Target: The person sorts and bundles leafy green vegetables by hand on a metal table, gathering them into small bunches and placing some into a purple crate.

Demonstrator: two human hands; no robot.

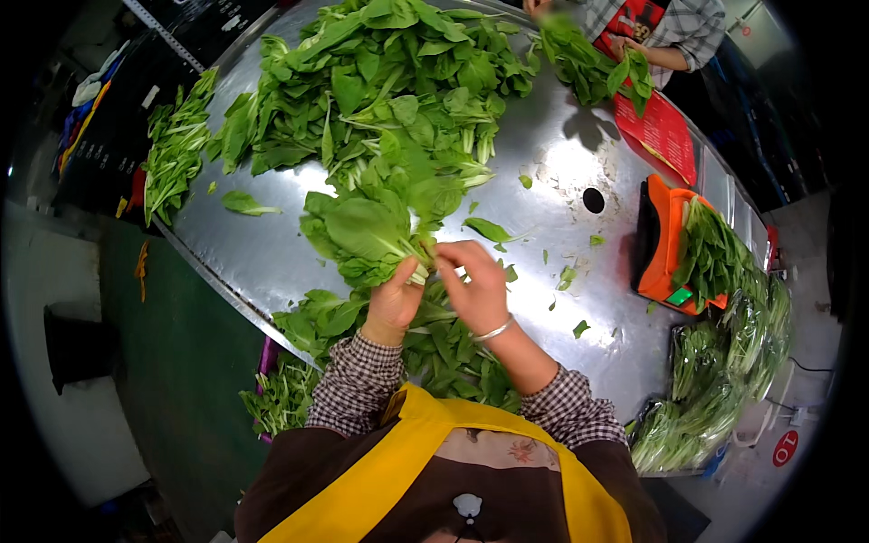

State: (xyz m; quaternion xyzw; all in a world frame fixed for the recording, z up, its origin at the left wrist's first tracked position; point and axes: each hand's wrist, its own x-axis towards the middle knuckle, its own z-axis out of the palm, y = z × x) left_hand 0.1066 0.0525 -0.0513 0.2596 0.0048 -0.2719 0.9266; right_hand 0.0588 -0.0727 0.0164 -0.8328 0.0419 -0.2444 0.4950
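My left hand (394,302) grips a bunch of leafy greens (360,231) by its pale stems, the leaves pointing away from me. At the stem ends, the thumb and fingertips of my right hand (475,282) are pinched together; a small stem or leaf seems to be between them, too small to make out. Under and in front of my forearms lie more loose greens (461,370) at the table's near edge. Beyond the bunch, a large heap of greens (380,81) spreads over the metal table (237,251).
An orange scale (658,244) bears greens (709,248) on the right. Bagged greens (719,400) are piled at the near right. Opposite, another person's hand (631,49) holds greens near a red sheet (655,132). The table has a round hole (593,200). A purple crate (267,356) stands below the edge.
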